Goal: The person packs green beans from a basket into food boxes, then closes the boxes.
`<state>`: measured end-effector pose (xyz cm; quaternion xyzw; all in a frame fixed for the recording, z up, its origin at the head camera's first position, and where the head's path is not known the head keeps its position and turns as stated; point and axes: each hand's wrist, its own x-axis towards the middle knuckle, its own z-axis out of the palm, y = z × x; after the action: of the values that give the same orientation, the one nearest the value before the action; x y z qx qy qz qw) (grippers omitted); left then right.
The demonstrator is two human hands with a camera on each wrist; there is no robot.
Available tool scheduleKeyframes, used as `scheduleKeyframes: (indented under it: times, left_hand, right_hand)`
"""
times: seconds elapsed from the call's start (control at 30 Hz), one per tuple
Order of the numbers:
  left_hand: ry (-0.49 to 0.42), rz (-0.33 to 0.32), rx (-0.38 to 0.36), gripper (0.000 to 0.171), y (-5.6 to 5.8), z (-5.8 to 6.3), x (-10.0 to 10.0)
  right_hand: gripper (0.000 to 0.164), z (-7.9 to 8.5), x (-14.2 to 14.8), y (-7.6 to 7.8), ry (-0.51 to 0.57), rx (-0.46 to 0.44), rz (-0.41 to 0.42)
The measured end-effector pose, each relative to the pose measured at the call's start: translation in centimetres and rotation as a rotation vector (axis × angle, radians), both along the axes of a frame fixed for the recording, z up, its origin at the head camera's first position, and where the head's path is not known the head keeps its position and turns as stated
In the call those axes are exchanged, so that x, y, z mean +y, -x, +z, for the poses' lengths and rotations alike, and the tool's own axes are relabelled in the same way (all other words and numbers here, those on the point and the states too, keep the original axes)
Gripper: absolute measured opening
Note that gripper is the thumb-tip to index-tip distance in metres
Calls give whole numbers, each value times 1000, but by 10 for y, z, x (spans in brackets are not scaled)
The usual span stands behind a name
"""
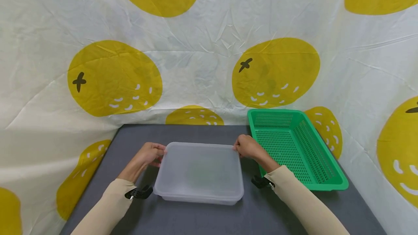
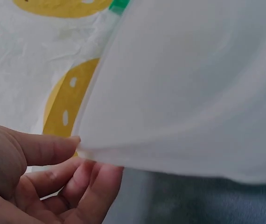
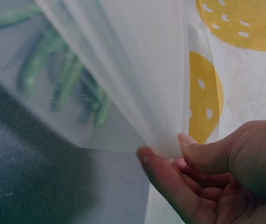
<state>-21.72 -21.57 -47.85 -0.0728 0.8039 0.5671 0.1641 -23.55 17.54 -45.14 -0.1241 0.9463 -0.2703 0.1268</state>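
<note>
A translucent plastic lid (image 1: 199, 166) lies over a clear plastic container (image 1: 202, 201) in the middle of the table. My left hand (image 1: 151, 154) pinches the lid's far left corner between thumb and fingers. At the far right corner, my right hand (image 1: 247, 146) pinches the lid the same way. In the right wrist view the lid (image 3: 137, 70) is raised off the container's rim on that side. Slender green pods (image 3: 67, 84) show through the container wall; their exact kind is unclear. The lid hides most of the contents from above.
A green perforated plastic basket (image 1: 297, 148) stands on the right of the dark grey table (image 1: 183, 220), close to my right forearm. Behind the table hangs a white cloth (image 1: 196, 75) printed with yellow fruit. Each wrist wears a black strap.
</note>
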Motion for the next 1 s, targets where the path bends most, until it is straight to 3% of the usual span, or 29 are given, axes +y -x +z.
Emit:
scheduleKeyframes:
  times: [0.17, 0.37, 0.53, 0.7, 1.0]
  left_hand:
    - [23, -30, -19, 38, -9, -1, -5]
    - [-42, -150, -73, 44, -46, 1, -17]
    - [-100, -235, -86, 43, -67, 2, -20]
    - [-114, -237, -68, 42, -72, 2, -19]
    - [-91, -237, -22, 36, -64, 2, -16]
  right_hand:
    - [29, 2, 0, -8, 23, -100, 4]
    - [76, 11, 5, -31, 137, -326, 50]
    - [103, 14, 10, -49, 249, -419, 66]
    - [106, 13, 10, -53, 294, -411, 79]
    - [103, 9, 7, -47, 320, -364, 47]
